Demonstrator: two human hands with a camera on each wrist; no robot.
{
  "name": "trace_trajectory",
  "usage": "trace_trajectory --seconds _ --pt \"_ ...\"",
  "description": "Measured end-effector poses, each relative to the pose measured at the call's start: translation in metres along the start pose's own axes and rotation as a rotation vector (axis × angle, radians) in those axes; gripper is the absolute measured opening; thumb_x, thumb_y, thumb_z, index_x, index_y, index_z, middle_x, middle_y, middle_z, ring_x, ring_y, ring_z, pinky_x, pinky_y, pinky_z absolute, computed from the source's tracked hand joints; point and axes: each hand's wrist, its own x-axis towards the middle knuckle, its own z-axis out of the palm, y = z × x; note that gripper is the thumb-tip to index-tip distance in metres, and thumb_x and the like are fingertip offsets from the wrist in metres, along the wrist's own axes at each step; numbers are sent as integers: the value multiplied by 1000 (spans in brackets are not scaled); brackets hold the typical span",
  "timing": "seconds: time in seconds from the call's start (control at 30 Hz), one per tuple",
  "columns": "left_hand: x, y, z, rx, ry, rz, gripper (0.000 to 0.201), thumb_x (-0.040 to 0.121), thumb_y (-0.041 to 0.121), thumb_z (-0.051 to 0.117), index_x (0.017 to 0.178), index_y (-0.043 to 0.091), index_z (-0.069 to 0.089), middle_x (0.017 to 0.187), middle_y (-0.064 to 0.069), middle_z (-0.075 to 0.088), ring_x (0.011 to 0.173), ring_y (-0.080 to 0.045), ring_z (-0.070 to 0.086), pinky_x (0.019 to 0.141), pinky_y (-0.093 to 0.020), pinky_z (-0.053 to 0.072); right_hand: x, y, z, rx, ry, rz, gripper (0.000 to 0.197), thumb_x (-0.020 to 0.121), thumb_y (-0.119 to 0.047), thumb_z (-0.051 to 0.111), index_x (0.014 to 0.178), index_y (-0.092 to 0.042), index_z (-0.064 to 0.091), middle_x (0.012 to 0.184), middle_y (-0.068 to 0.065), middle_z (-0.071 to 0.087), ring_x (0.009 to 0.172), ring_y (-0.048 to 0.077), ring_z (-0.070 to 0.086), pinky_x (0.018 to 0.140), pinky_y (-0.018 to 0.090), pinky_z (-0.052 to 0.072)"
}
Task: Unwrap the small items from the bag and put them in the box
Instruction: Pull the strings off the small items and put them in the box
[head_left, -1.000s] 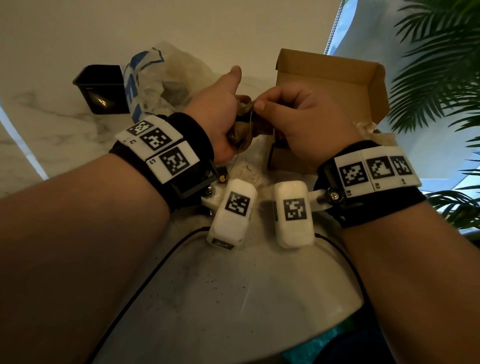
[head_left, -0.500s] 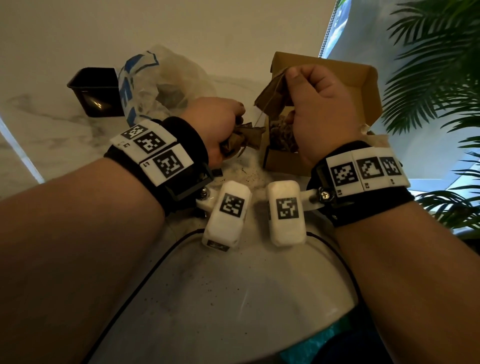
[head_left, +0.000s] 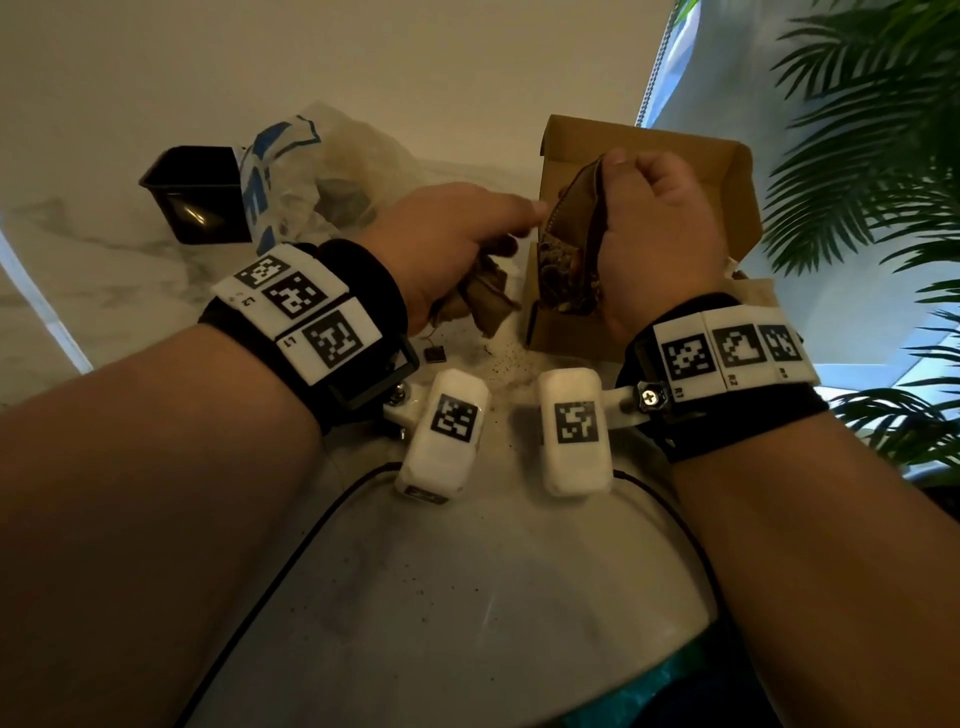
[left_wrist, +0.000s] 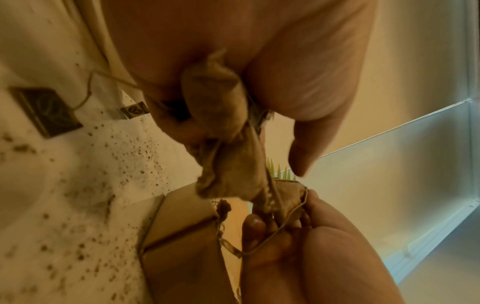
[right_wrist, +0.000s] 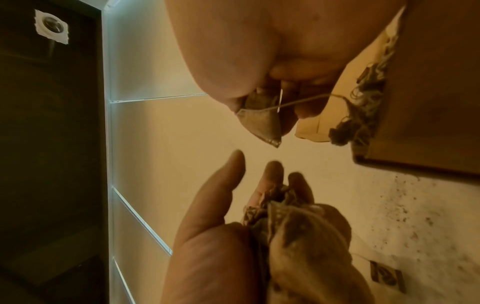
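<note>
My right hand pinches a brown tea bag by its top corner, hanging it over the open cardboard box. Several unwrapped tea bags lie inside the box. My left hand grips crumpled brown wrappers just left of the box, its forefinger stretched toward the hanging bag. In the right wrist view a string runs from the tea bag toward the box. The left wrist view shows the wrappers bunched in my palm. The clear plastic bag with blue print sits behind my left hand.
A black square pot stands at the back left beside the plastic bag. A small dark paper tag and scattered tea crumbs lie on the white marble table. Palm fronds hang at the right.
My right hand pulled the tea bag away from my left hand and carried it up over the box. My left hand, keeping the wrappers, has moved right toward the box, forefinger out.
</note>
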Motion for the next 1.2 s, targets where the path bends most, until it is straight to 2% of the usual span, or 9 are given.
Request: trace_trajectory --seconds 0.07,0.2,0.4,0.6,0.7,0.87,1.0,1.13,1.2 --pt "-2 1 2 56 -58 24 30 88 34 76 103 9 70 94 -6 72 44 -16 56 36 -20 38 1 1 -1 -60 -16 -26 19 101 -41 51 95 -28 62 79 -9 68 70 6 65 74 39 61" --pt "-4 2 4 172 -92 47 10 92 26 73 92 16 72 53 10 64 42 -19 58 36 -21 40 0 3 3 -108 -68 -54 18 100 -42 52 94 -29 64 85 -4 71 76 11 68 75 40 60" --pt "0 -1 4 78 -87 39 11 97 25 67 94 15 72 72 2 73 44 -27 61 53 -34 46 1 6 6 -36 -108 -30 16 98 -41 54 90 -32 64 88 -1 73 82 22 72 76 52 61" --pt "1 -1 5 44 -22 81 14 99 24 64 91 16 71 82 0 74 43 -22 58 53 -33 48 1 6 4 10 -85 12 16 98 -40 56 88 -31 64 84 -2 74 82 21 72 75 50 62" --pt "-1 1 4 -5 -46 77 13 99 23 64 97 12 71 86 -4 74 41 -22 59 44 -28 49 1 6 5 6 -85 8 17 98 -40 56 86 -30 64 81 -4 73 80 20 72 76 49 62" --pt "-5 3 5 -1 -55 80 21 91 25 75 104 10 70 73 1 73 40 -21 59 38 -26 49 -1 5 3 -6 -116 -3 17 99 -38 56 87 -28 64 84 -5 72 82 18 71 74 43 62" --pt "-2 2 4 3 3 87 27 92 23 75 116 16 65 87 -5 72 43 -20 62 35 -22 42 -1 4 4 -33 -145 -43 18 99 -37 57 85 -29 64 81 -7 70 73 8 67 67 31 58" --pt "-2 3 3 62 27 131 10 95 22 71 102 15 75 62 5 66 49 -18 62 36 -18 41 -2 5 4 -57 -167 -74 17 99 -37 58 86 -29 63 80 2 72 74 20 71 68 41 59" --pt "-2 2 3 76 56 132 11 95 25 70 97 16 75 67 -3 64 53 -22 61 36 -18 39 -1 6 3 -65 -166 -78 16 99 -36 57 86 -29 62 75 -3 70 65 10 66 60 31 58"
